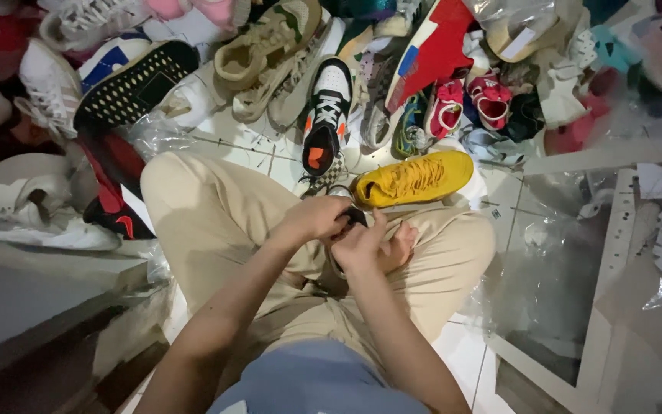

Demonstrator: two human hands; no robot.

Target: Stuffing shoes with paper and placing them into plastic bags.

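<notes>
The person sits cross-legged on the tiled floor (270,157), knees in beige trousers, with both hands meeting at the centre of the frame. The left hand (317,218) is curled over a small dark item (354,217), and the right hand (363,247) presses in from just beside it, fingers bent. Each hand's grip is narrow and closed around that dark piece, which could be a strap, a lace end or part of a shoe; too little of it shows to tell. It sits between the two hands, just above the lap and just below the yellow sneaker (413,179).

The yellow sneaker lies on its side against the person's shin, laces facing up. Above it, a black and white sneaker (325,115) with an orange patch stands toe-down, and a checkered shoe (323,178) peeks out near the left hand. A heap of other shoes (270,46) fills the upper part of the frame, with crumpled clear plastic (553,253) at the right.

As a judgement, the likeliest slip is losing the small dark piece: it is mostly covered by fingers, and if it dropped it could vanish among the dark shoes and plastic nearby. A knee shift could also tip the yellow sneaker away.
</notes>
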